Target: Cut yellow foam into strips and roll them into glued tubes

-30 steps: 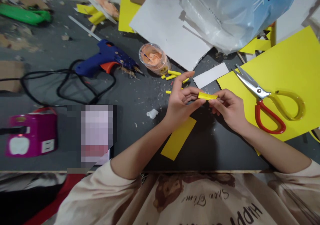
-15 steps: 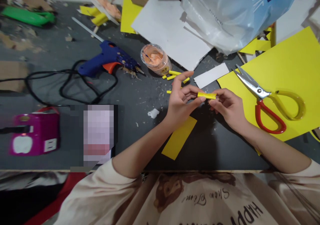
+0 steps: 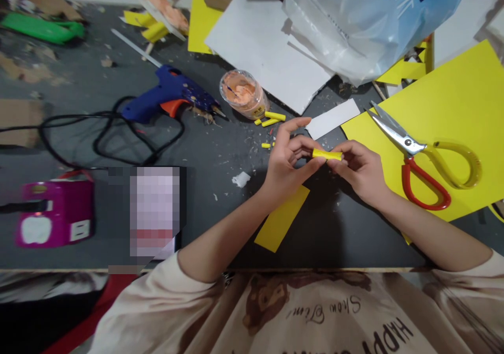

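Yellow: pinching a small roll (image 3: 326, 155) between left hand (image 3: 286, 159) and right hand (image 3: 361, 169), apparently mostly rolled; noting thin rolls (image 3: 275, 116) seemingly done just beyond left hand, flat strip (image 3: 282, 220) unrolled, bodyward of it.

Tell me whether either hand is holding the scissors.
No, the scissors lie on the large yellow sheet, while the left hand and right hand hold a small yellow piece.

Dim, diffuse indoor light. A dark shadow (image 3: 321, 236) lies on the table (image 3: 216, 212) at four o'clock; pale sheen marks the plastic bag (image 3: 374, 28) at one. Coarse pixelation (image 3: 155, 207) obscures eight; the green cutter (image 3: 41, 28) at ten appears soft.
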